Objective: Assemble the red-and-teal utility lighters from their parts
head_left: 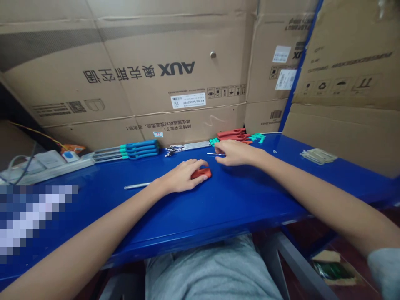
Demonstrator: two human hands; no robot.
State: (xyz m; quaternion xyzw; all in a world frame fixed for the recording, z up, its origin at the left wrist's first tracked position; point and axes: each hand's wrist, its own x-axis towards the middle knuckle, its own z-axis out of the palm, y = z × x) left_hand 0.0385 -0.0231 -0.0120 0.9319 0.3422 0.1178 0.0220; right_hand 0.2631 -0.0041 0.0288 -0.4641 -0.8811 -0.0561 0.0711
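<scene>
My left hand (183,177) lies on the blue table (225,200), its fingers closed over the red handle (202,173) of a screwdriver. A metal shaft (137,185) sticks out to the left of that hand. My right hand (234,152) is a little farther back and pinches a thin metal rod (214,154) that points left. Just behind it lie red-handled screwdrivers (233,134) with teal tips.
Blue-handled screwdrivers (134,150) lie at the back left, loose metal shafts (187,146) at the back middle. A bundle of pale parts (317,155) sits at the right. Cardboard boxes (175,71) wall the back and right. Cables and packets (37,162) lie far left.
</scene>
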